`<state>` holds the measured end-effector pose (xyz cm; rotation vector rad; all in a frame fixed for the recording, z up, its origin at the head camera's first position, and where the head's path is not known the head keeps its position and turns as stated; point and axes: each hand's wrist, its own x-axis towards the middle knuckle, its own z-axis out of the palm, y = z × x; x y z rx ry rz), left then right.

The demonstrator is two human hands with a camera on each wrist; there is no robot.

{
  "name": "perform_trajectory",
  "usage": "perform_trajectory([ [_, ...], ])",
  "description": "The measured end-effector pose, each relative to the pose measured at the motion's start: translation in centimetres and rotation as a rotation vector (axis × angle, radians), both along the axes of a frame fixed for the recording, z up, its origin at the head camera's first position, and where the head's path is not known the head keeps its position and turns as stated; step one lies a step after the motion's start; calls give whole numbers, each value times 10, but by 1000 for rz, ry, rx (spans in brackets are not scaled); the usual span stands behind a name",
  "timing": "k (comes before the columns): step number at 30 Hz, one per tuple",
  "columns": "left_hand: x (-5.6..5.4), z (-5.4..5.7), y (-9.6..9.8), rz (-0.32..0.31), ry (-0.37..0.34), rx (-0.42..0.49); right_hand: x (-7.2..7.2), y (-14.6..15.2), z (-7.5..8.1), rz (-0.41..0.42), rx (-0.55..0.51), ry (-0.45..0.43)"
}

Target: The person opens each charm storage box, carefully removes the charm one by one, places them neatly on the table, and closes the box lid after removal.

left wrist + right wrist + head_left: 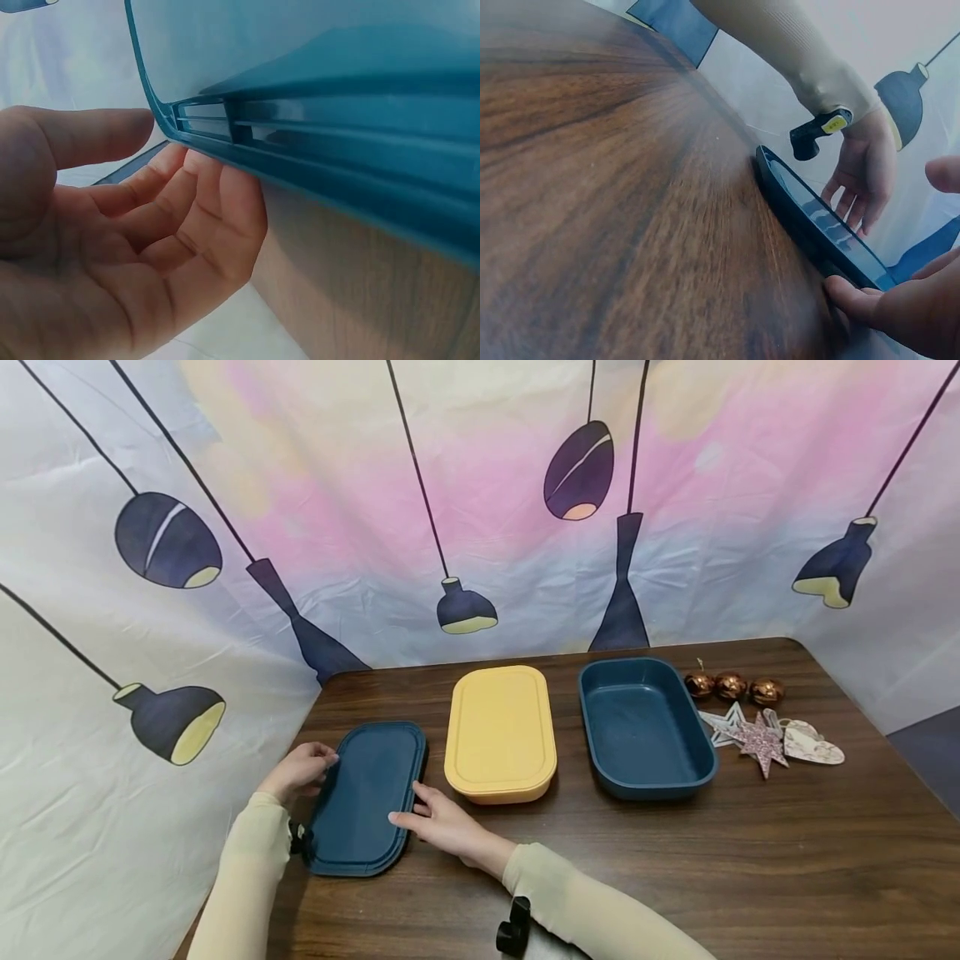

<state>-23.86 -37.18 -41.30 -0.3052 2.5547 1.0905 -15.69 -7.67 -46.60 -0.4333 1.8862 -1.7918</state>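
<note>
A dark blue lid point(367, 797) lies at the left of the table between both hands. At its left edge, my left hand point(302, 771) grips the rim. In the left wrist view, the fingers point(232, 202) of this hand curl beneath the edge, with the thumb at the corner. My right hand point(450, 827) is at the lid's right edge, its thumb spread out over the top. In the right wrist view a fingertip point(844, 292) touches the lid's edge point(802, 214), while the thumb stands apart from it. Beside the lid sits a yellow lidded container point(501, 731).
An uncovered blue container point(645, 722) stands to the right on the wooden table point(675, 877). Beyond it lie copper-coloured baubles point(731, 686), a pink glitter star point(762, 743), a white star point(722, 724) and a pale heart ornament point(810, 743). A lamp-patterned cloth point(510, 543) hangs behind.
</note>
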Motion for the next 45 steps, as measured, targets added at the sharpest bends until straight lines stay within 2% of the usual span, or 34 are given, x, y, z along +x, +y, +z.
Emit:
perform_trajectory([
  [6, 1, 8, -5, -12, 32, 54, 5, -4, 0, -50, -15, 79],
  [10, 2, 22, -7, -37, 46, 137, 7, -5, 5, -83, -15, 135],
  [12, 3, 30, -6, -52, 55, 150, 8, -6, 10, -93, -19, 153],
  [19, 7, 63, -3, -92, 158, 42, 7, -4, 31, -115, -108, 172],
  [23, 10, 78, 1, -112, 212, 14, 2, 2, 43, -154, -133, 181],
  [28, 9, 92, 15, -143, 267, 13, -9, 14, 52, -228, -157, 211],
  [35, 5, 113, 37, -178, 357, 23, -27, 37, 60, -289, -216, 176],
  [39, 1, 126, 52, -187, 410, 30, -37, 51, 67, -329, -246, 190],
  [45, -7, 142, 80, -194, 512, 95, -52, 77, 78, -417, -273, 194],
])
